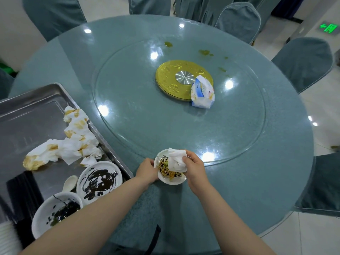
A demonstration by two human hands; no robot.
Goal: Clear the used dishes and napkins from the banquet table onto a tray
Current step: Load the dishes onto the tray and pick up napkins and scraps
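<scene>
Down at the near left, a white bowl (55,214) with dark green bits and dark sauce inside is sitting on the metal tray (27,115). Just past it, a white plate (99,180) smeared with black sauce is lying on the tray too, and a white soup spoon (70,182) is resting beside them. Black chopsticks (24,192) are lying at the tray's left side. Farther up the tray, a heap of crumpled napkins (73,142) with yellow-brown stains is spilling over the tray's right rim. In the middle, near the table's front edge, the left hand (147,171) is gripping the left rim of a small white dish (170,172), with the fingers curled round it. The dish is holding a messy pile of yellow and dark food scraps. The right hand (194,169) is pinching a white crumpled napkin (176,160) and holding it over the dish, against the food. The dish is sitting partly on the edge of the big glass turntable (184,122), which is lying on the round blue-green table (276,162). Farther out, a blue and white tissue pack (202,92) is lying on the glass, partly over the gold disc (171,78) in the middle. Beyond that, some yellow-green spills (205,52) are dotting the glass. Blue-green covered chairs (301,63) are standing around the far side.
</scene>
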